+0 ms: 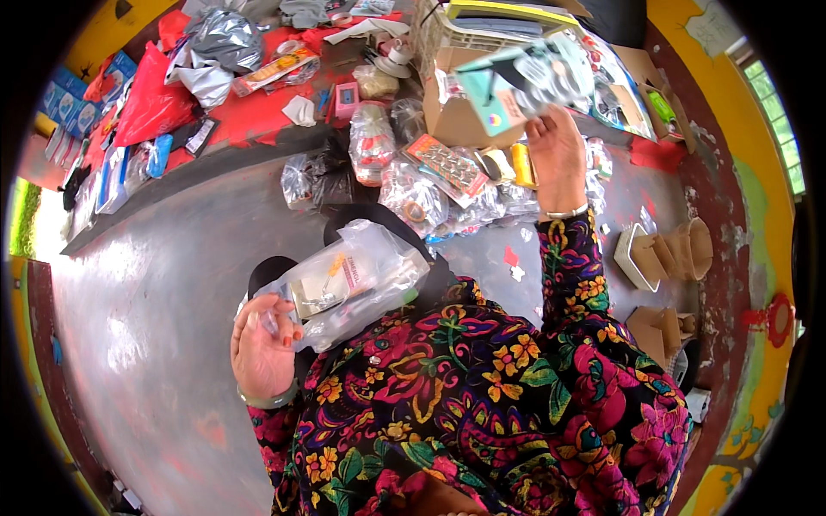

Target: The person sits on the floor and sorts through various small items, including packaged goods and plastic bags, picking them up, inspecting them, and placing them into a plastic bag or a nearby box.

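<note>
On my lap lies a clear plastic bag (385, 265) with a small cream printed box (320, 288) and other items I cannot make out inside. My left hand (265, 348) is closed on the bag's open edge, at its left end. Raised ahead and to the right, my right hand (557, 159) grips the lower edge of a teal printed card pack (527, 82), with dark and pale shapes on its front, smeared by motion. The pack is in front of a cardboard box (452, 107) and a cream plastic crate (423, 43).
Several filled plastic bags (413, 196) and an orange blister card (447, 168) lie beyond my knees, below a red-topped ledge (249, 120). The ledge carries a red bag (157, 99) and a silver bag (225, 41). To the right are a white basket (638, 258) and cardboard boxes (651, 334).
</note>
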`<state>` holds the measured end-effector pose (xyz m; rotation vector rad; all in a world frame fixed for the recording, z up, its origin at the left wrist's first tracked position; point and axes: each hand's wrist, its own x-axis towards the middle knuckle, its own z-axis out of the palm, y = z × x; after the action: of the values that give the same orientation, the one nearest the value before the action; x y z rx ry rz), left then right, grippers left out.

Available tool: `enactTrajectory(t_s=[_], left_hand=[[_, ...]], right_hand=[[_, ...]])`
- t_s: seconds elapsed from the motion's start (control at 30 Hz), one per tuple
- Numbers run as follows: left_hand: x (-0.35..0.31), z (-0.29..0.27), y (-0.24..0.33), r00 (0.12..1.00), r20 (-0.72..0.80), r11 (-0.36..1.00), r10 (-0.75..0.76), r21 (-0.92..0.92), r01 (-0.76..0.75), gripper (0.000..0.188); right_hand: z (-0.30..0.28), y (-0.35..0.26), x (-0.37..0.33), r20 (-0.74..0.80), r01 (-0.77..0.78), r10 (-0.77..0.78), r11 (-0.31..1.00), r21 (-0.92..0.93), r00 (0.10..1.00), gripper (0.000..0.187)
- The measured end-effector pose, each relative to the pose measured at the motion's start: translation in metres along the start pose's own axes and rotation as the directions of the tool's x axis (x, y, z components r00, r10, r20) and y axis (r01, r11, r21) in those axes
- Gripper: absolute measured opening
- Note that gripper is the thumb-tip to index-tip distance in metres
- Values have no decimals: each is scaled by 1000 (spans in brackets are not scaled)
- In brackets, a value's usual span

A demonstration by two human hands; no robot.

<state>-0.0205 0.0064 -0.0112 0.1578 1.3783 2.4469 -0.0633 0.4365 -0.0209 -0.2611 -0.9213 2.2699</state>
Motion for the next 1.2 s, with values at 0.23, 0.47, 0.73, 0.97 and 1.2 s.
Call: enactTrajectory(t_s=[0.23, 0.47, 0.73, 0.97, 1.2], left_hand=[[-5, 7, 7, 999, 35, 993, 34, 109, -38, 32], [-12, 15, 18, 997, -45, 995, 68, 80, -65, 34], [-19, 12, 25, 997, 20, 990, 71, 124, -72, 31], [-14, 10, 27, 995, 9, 984, 97, 150, -97, 32], [-8, 1, 22, 997, -24, 987, 71, 143, -67, 33]], right_hand=[[-144, 13, -34, -380, -151, 129, 988, -29, 916, 8], [-190, 92, -13, -580, -326, 303, 943, 67, 756, 13], [-221, 127, 30, -611, -333, 276, 943, 21, 742, 9], [-207, 90, 15, -599, -644, 386, 704, -299, 701, 31], [-115, 20, 38, -137, 54, -242, 647, -761, 961, 27]])
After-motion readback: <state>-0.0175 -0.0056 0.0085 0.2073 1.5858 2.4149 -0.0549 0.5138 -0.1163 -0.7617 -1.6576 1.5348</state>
